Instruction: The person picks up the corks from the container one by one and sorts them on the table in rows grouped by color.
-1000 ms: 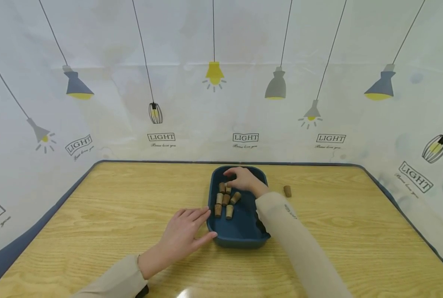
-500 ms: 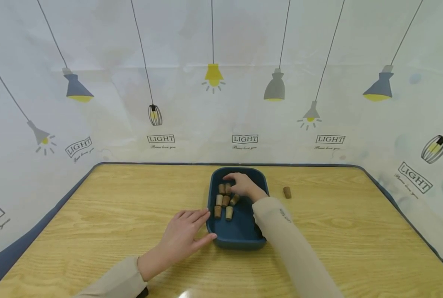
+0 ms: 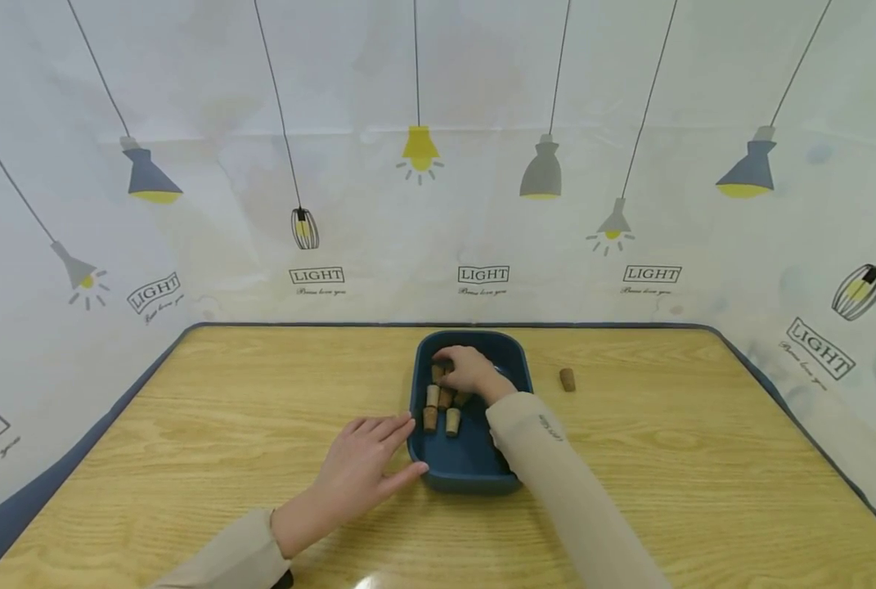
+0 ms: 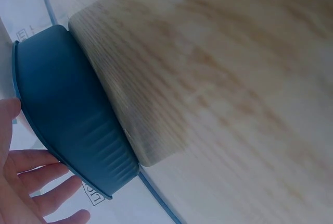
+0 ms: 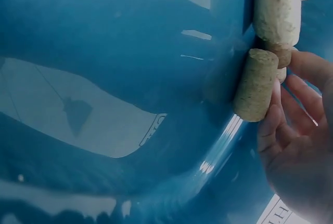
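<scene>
A dark blue tray (image 3: 474, 484) holds several tapered cork stoppers, most of them clustered at its left side. My right hand (image 3: 467, 370) reaches into the far part of the tray, covering some corks. In the right wrist view its curled fingers and thumb pinch a brown cork (image 5: 280, 54), and fingertips lie against a paler cork (image 5: 256, 85) beside it. My left hand (image 3: 357, 458) rests at the tray's near left side with straight, spread fingers and fingertips at the rim. The left wrist view shows these fingers (image 4: 44, 176) along the tray's edge.
One loose cork (image 3: 567, 379) stands on the wooden table (image 3: 261, 384) to the right of the tray. A pale wall covering (image 3: 379, 204) printed with lamps rises behind the table's dark-edged far side.
My right hand has moved slightly left and down over the corks, covering more of them. My left hand stays at the rim, and the loose cork has not moved.
</scene>
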{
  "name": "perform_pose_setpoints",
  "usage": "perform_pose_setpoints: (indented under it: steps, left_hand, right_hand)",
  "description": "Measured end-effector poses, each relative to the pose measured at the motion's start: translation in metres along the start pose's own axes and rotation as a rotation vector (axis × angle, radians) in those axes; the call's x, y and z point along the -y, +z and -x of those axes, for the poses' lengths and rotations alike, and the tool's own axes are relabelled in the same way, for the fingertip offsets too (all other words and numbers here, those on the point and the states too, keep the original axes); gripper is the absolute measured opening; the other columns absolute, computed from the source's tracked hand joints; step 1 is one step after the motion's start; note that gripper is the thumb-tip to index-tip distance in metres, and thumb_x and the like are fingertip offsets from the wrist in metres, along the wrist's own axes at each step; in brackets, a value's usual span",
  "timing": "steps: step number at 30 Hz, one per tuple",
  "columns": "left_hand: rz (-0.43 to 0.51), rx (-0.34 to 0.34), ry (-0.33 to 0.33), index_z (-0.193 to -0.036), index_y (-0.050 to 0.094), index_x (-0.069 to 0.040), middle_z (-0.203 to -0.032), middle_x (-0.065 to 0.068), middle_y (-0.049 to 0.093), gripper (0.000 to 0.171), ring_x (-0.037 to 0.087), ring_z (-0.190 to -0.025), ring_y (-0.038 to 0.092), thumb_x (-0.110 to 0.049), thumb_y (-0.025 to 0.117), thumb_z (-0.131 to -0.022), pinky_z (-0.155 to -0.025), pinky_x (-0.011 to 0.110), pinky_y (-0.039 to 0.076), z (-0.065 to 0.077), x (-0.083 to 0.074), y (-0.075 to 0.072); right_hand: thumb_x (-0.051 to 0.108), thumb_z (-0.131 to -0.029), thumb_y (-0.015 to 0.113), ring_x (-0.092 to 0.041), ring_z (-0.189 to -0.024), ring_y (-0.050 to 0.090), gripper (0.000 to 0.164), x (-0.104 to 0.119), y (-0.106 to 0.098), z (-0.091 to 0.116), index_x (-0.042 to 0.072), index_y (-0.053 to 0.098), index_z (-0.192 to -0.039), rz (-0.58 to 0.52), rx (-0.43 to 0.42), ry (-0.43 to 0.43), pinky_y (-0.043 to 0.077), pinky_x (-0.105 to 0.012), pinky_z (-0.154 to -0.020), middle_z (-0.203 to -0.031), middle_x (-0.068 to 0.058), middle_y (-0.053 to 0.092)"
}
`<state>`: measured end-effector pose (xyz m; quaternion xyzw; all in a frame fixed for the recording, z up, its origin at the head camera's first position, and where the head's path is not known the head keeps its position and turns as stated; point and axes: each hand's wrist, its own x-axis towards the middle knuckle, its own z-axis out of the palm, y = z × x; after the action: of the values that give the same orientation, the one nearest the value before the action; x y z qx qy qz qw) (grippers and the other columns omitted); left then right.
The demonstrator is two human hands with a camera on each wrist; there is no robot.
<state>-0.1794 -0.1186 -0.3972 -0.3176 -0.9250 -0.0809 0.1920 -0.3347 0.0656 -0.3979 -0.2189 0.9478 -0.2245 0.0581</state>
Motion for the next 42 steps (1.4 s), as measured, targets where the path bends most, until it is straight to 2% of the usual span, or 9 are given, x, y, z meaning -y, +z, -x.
perform_pose_setpoints:
  steps: [12, 18, 28, 32, 38, 42]
  left_hand:
    - [0.008, -0.011, 0.006, -0.117, 0.059, -0.007, -0.121, 0.004, 0.053, 0.062, 0.017, -0.105, 0.05, -0.057, 0.043, -0.084, -0.086, 0.036, 0.039, -0.001, 0.0, 0.0]
    - [0.014, -0.014, 0.002, -0.118, 0.059, -0.007, -0.121, 0.004, 0.053, 0.061, 0.017, -0.105, 0.05, -0.056, 0.044, -0.084, -0.086, 0.036, 0.039, -0.001, 0.0, 0.0]
    - [-0.009, -0.01, 0.006, -0.118, 0.059, -0.008, -0.121, 0.002, 0.053, 0.061, 0.017, -0.104, 0.05, -0.056, 0.044, -0.084, -0.086, 0.035, 0.039, 0.0, -0.001, -0.001]
    - [-0.008, -0.009, 0.004, -0.118, 0.059, -0.008, -0.121, 0.002, 0.053, 0.06, 0.016, -0.105, 0.05, -0.056, 0.044, -0.084, -0.086, 0.035, 0.039, 0.0, -0.001, -0.001]
    - [-0.004, -0.008, 0.004, -0.117, 0.059, -0.007, -0.121, 0.003, 0.053, 0.061, 0.017, -0.105, 0.05, -0.057, 0.045, -0.084, -0.086, 0.036, 0.039, -0.001, -0.001, -0.001]
    - [-0.003, 0.001, -0.002, -0.117, 0.059, -0.007, -0.121, 0.002, 0.053, 0.062, 0.017, -0.105, 0.05, -0.057, 0.044, -0.084, -0.086, 0.036, 0.038, -0.001, -0.001, -0.001]
  right_hand:
    - [0.016, -0.078, 0.066, -0.019, -0.097, 0.051, 0.038, 0.006, 0.003, -0.004, 0.011, 0.059, -0.115, 0.031, 0.016, 0.085, 0.041, -0.037, -0.082, -0.113, -0.006, 0.055]
    - [0.018, -0.079, 0.065, -0.018, -0.096, 0.05, 0.036, 0.005, 0.004, -0.006, 0.013, 0.059, -0.114, 0.061, 0.013, 0.079, 0.042, -0.037, -0.081, -0.11, -0.004, 0.055]
    - [0.018, -0.08, 0.064, -0.021, -0.102, 0.049, 0.037, 0.006, -0.004, -0.002, 0.011, 0.058, -0.116, 0.042, 0.024, 0.016, 0.04, -0.037, -0.084, -0.113, -0.006, 0.054]
    - [0.017, -0.081, 0.063, -0.02, -0.107, 0.048, 0.037, 0.01, -0.016, 0.0, 0.01, 0.056, -0.117, 0.045, 0.027, -0.012, 0.038, -0.036, -0.088, -0.116, -0.005, 0.053]
    - [0.018, -0.082, 0.063, -0.022, -0.106, 0.048, 0.038, 0.013, -0.039, 0.007, 0.007, 0.055, -0.118, 0.043, 0.017, -0.124, 0.038, -0.035, -0.089, -0.114, -0.008, 0.054]
    - [0.017, -0.082, 0.063, -0.022, -0.104, 0.049, 0.039, 0.011, -0.052, 0.011, 0.004, 0.054, -0.118, 0.03, 0.022, -0.167, 0.038, -0.035, -0.088, -0.113, -0.009, 0.055]
